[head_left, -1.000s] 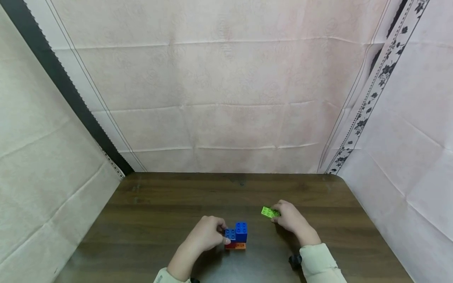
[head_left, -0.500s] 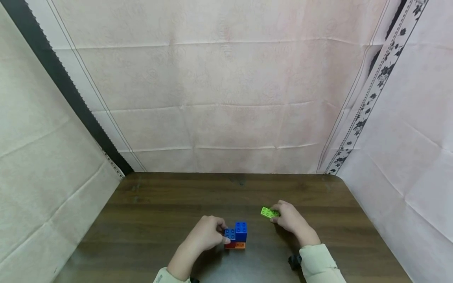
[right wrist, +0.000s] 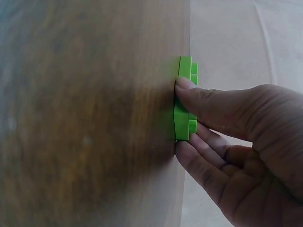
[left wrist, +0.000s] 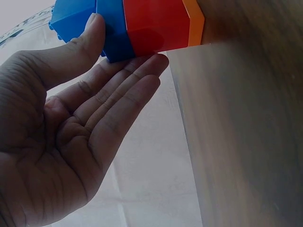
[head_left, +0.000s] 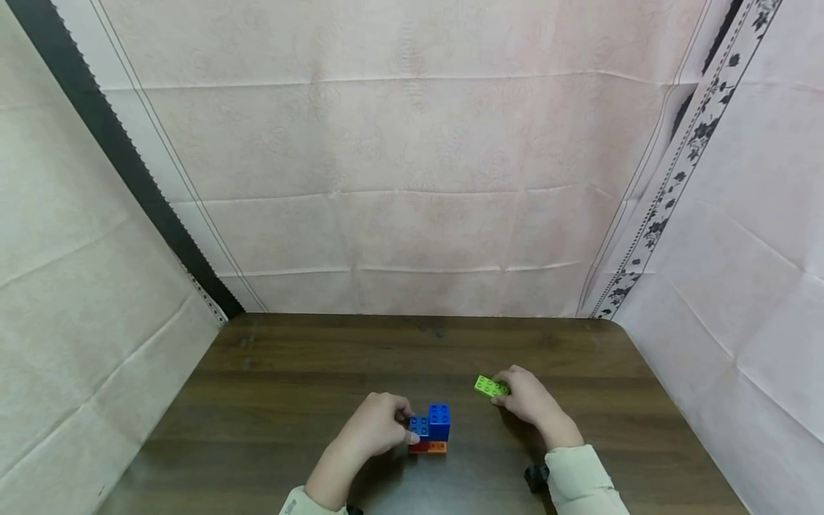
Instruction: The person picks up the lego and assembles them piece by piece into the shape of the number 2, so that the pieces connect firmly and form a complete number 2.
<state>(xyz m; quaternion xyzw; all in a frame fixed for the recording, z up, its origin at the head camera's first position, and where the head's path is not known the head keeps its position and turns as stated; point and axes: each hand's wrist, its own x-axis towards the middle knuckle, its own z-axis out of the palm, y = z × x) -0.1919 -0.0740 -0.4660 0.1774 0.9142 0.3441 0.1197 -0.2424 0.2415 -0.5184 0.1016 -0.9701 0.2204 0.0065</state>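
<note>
A stack of toy building bricks stands on the table in the head view. Two blue bricks, a taller one [head_left: 439,420] and a lower one [head_left: 418,427], sit above a red brick [left wrist: 156,26] and an orange brick [left wrist: 195,22]. My left hand [head_left: 375,427] holds this stack from its left side, thumb on the lower blue brick and fingers along the opposite face. Farther right and back, my right hand [head_left: 529,398] pinches a lime-green brick [head_left: 486,386] between thumb and fingers. That brick lies flat, studs up, right at the tabletop in the right wrist view.
The brown wooden table [head_left: 309,365] has pale cloth walls at the back [head_left: 412,214] and at both sides. A black wrist device [head_left: 536,476] sits by the right sleeve. Between the stack and the green brick lies a short stretch of tabletop.
</note>
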